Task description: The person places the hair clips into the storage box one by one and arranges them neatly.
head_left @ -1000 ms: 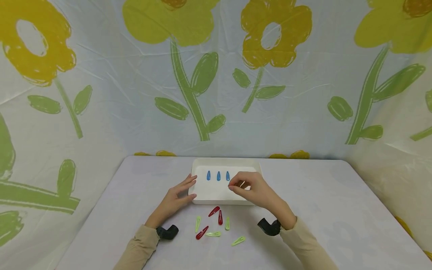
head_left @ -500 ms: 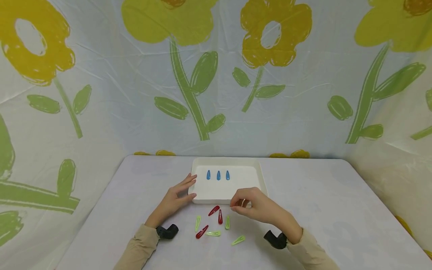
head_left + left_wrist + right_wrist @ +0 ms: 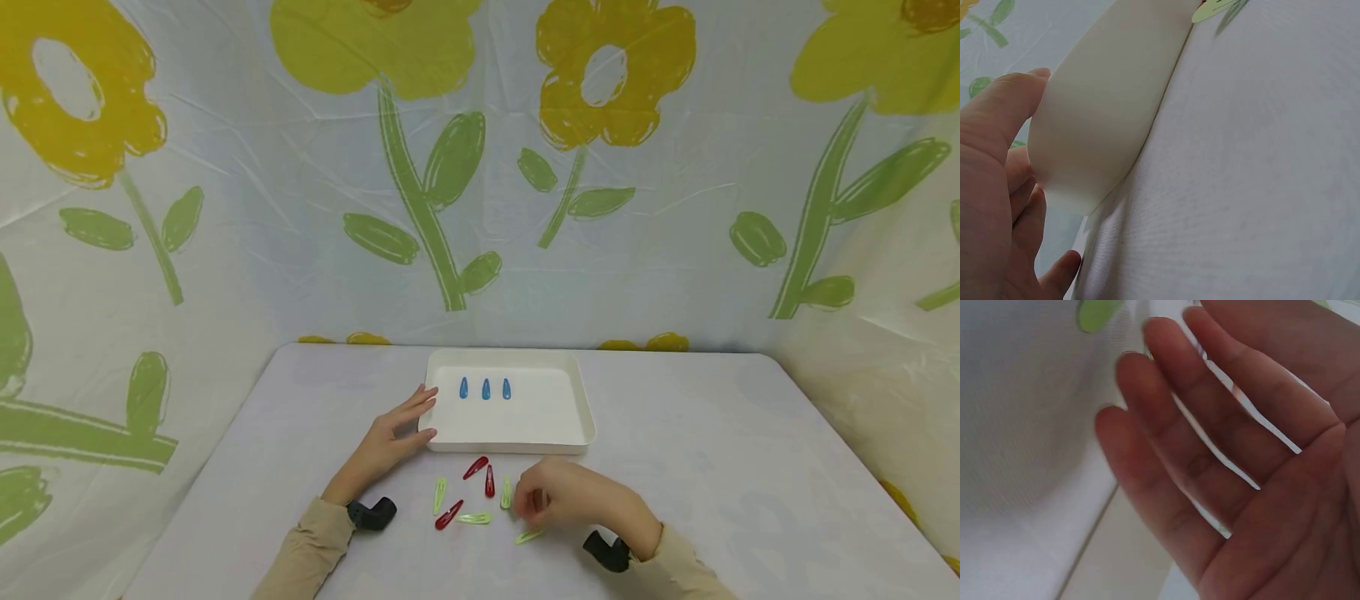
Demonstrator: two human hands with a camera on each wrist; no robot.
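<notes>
My left hand rests at the left end of a white tray, its fingers and thumb spread along the rim. The left wrist view shows the thumb against the tray's wall. Three blue snap hair clips lie in a row inside the tray. My right hand is over the table in front of the tray, fingers loosely bent and holding nothing. Just below its fingertips lies a light green hair clip, partly covered by the hand. Another green clip is just left of the fingers.
Three red hair clips and more green clips are scattered on the white tabletop between the hands. A flower-printed curtain stands behind the table and along both sides.
My right hand has moved from above the tray toward the table's front edge, down to the green clips. My left hand and the blue clips have stayed in place.
</notes>
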